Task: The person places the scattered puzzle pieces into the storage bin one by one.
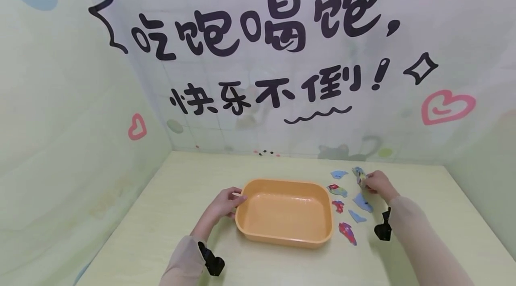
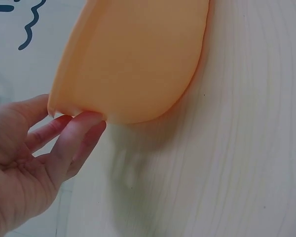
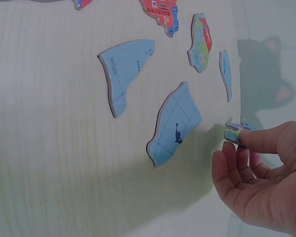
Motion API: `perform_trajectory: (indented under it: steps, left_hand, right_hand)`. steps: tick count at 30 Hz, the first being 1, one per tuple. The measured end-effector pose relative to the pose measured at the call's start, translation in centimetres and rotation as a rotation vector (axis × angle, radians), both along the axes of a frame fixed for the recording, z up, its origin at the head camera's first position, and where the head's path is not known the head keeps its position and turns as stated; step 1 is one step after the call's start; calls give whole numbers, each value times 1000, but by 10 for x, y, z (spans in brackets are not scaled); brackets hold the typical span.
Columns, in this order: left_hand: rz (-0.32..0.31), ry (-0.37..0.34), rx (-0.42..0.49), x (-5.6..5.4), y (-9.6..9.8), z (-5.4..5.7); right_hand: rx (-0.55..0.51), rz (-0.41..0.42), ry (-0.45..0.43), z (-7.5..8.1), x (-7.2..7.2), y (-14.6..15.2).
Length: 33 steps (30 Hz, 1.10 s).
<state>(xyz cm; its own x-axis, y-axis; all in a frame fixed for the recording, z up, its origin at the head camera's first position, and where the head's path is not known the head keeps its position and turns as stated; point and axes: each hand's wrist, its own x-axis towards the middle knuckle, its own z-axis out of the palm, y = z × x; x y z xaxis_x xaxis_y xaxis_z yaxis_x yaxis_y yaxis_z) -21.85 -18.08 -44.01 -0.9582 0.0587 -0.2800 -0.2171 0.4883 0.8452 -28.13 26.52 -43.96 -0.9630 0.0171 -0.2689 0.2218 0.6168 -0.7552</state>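
An orange rectangular basin [image 1: 284,242] stands in the middle of the table. My left hand [image 1: 221,203] pinches its left rim, with the thumb over the edge and the fingers at the outer wall. Right of the basin, my right hand [image 1: 380,185] holds a small multicoloured map puzzle piece [image 1: 358,172] between thumb and fingers. In the right wrist view this piece is partly hidden by the thumb. Nearest to that hand lies a blue puzzle piece [image 3: 175,126] with a dark animal drawing. Another blue piece [image 3: 123,71] with printed characters lies beyond it.
Several more pieces lie right of the basin: a small blue one [image 1: 339,174], a red-and-green one [image 1: 337,190], a small red one [image 1: 338,206] and a red-purple one [image 1: 348,233]. A printed cloth [image 1: 250,138] hangs along the table's back edge.
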Motion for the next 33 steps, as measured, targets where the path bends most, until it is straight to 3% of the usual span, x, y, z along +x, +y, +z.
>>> perform_trajectory:
  steps: [6,19,33]
  left_hand:
    - [11,6,0,0,-1,-1]
    - [20,-18,-2,-1,0,1]
    - [27,-21,8,0,0,3]
  right_hand:
    - [-101,7,-3,11,11,2]
    - [-178,31,-16,35,20,-12]
    - [-171,76,4,52,26,-24]
